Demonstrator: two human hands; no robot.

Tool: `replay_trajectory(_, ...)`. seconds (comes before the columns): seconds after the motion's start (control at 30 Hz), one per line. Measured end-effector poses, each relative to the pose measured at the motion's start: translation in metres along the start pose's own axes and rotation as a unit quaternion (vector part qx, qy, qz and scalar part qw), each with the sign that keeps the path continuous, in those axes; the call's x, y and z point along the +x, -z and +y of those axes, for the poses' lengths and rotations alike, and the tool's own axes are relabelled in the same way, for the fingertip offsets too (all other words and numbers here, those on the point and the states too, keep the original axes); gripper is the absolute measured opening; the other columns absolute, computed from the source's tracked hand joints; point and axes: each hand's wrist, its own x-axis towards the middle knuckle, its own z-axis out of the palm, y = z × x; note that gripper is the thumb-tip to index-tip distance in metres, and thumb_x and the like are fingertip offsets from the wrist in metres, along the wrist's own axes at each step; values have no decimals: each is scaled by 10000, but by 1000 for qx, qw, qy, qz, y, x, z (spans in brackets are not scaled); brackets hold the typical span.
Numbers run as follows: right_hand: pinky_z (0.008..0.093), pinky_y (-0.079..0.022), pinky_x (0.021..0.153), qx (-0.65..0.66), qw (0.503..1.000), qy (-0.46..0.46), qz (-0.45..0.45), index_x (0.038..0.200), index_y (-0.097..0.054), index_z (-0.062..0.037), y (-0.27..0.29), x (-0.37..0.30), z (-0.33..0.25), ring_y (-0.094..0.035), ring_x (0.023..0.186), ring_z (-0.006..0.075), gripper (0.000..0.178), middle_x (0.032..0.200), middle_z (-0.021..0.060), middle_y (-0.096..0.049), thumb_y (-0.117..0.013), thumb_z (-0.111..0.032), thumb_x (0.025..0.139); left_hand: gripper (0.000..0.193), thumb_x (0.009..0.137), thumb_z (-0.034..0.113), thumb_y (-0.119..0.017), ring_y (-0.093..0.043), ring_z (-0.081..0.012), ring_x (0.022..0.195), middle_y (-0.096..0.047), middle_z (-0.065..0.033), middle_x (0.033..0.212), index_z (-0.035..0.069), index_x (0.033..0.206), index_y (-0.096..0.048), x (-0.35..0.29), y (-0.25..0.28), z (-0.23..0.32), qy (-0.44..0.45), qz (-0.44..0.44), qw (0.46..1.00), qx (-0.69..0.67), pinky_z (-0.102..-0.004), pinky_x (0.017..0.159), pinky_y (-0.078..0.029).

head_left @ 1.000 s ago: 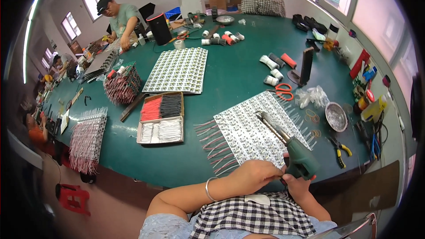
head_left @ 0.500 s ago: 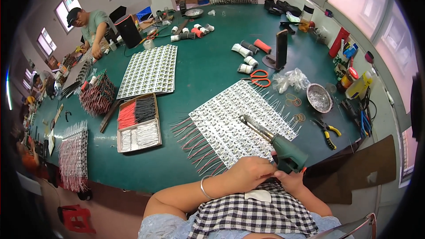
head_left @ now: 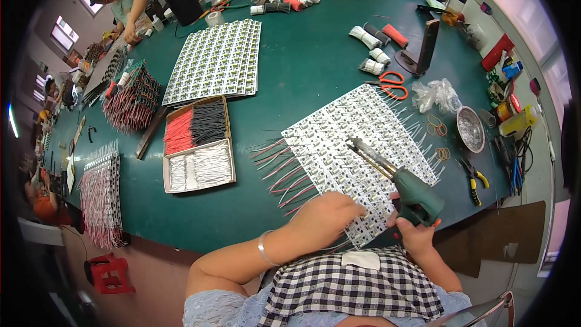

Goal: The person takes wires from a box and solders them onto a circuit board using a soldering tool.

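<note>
A white panel of small circuit boards lies at an angle on the green table, with red and white wires sticking out along its left and right sides. My right hand grips a green soldering gun from below; its metal tip reaches over the middle of the panel. Just left of the gun, my left hand is over the panel's near left edge. Its fingers are curled together, and whatever they hold is hidden or too small to name.
A divided box of red, black and white wires stands left, near stacked panels. Orange-handled scissors, a metal bowl and yellow-black pliers lie right of the panel. A co-worker sits far left.
My left hand has come away from my right hand and the gun's handle, leftward to the panel's near edge. The whole view has shifted, and the soldering gun stays in my right hand.
</note>
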Motion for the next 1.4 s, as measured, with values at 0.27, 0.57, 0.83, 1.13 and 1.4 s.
replay_trajectory(0.27, 306, -503, 551, 72, 993, -91, 37, 1234, -395, 10, 18, 15, -13, -595, 621, 197, 493, 1103, 187, -543, -593, -24, 783, 229, 667, -4, -631, -549, -193, 773, -554, -11, 767, 117, 856, -679, -6, 76, -53, 94, 117, 951, 271, -343, 734, -378)
replay_trajectory(0.57, 308, -504, 492, 33, 991, -123, 42, 1246, -349, 41, 12, 23, -21, -591, 594, 209, 636, 1088, 191, -509, -681, -217, 769, 172, 660, 101, -645, -527, -128, 797, -502, 79, 667, 195, 801, -676, 9, 50, -68, 57, 77, 937, 336, -424, 839, -231)
replay_trajectory(0.83, 258, -441, 689, -183, 960, -183, -106, 1232, -449, -12, 13, 12, -13, -587, 709, 142, 620, 800, 67, -609, -542, -486, 844, 156, 678, 122, -623, -516, -120, 819, -511, 74, 718, 181, 816, -665, 6, 40, -74, 48, 69, 942, 325, -424, 858, -223)
replay_trajectory(1.13, 303, -493, 648, -375, 902, 78, -201, 1137, -504, 17, 5, 26, -8, -610, 659, 171, 394, 879, 92, -616, -555, -241, 844, 130, 697, 142, -593, -518, -115, 842, -511, 66, 749, 183, 811, -639, 5, 38, -75, 42, 47, 943, 327, -430, 876, -218)
replay_trajectory(1.4, 246, -497, 606, -328, 927, 36, -177, 1084, -527, 19, -1, 22, -2, -601, 582, 122, 287, 859, 82, -600, -539, -160, 860, 130, 694, 139, -589, -515, -116, 850, -510, 66, 745, 192, 805, -632, 6, 38, -77, 43, 45, 945, 322, -432, 876, -219)
